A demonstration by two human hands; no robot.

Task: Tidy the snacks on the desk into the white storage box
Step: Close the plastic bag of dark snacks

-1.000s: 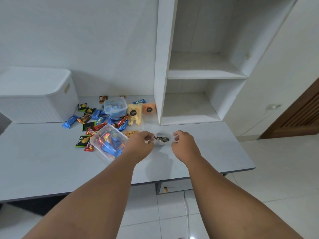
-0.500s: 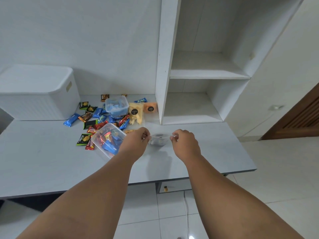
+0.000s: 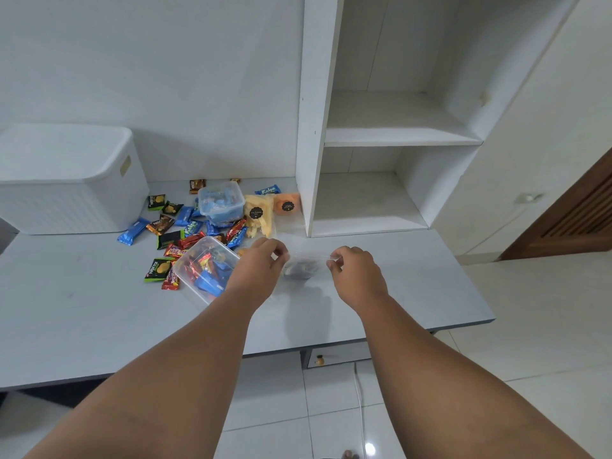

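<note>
My left hand (image 3: 258,268) and my right hand (image 3: 356,274) each pinch one top corner of a clear plastic bag of dark round cookies (image 3: 299,270), held just above the desk (image 3: 82,313). The white storage box (image 3: 71,180) stands at the back left with its lid on. Several wrapped snacks (image 3: 175,226) lie scattered between the box and my hands. A clear tub of wrapped sweets (image 3: 205,268) sits tilted by my left wrist. Another lidded clear tub (image 3: 221,203) stands behind it, next to a yellow chip bag (image 3: 260,215) and an orange snack bag (image 3: 287,205).
A white shelf unit (image 3: 381,140) with two open compartments rises at the desk's back right. The desk's right edge ends near a wooden door (image 3: 576,220). Tiled floor and a white cable (image 3: 359,402) lie below the front edge.
Both hands have lifted the cookie bag off the desk by its top corners and pulled it taut. The view has tilted up a little.
</note>
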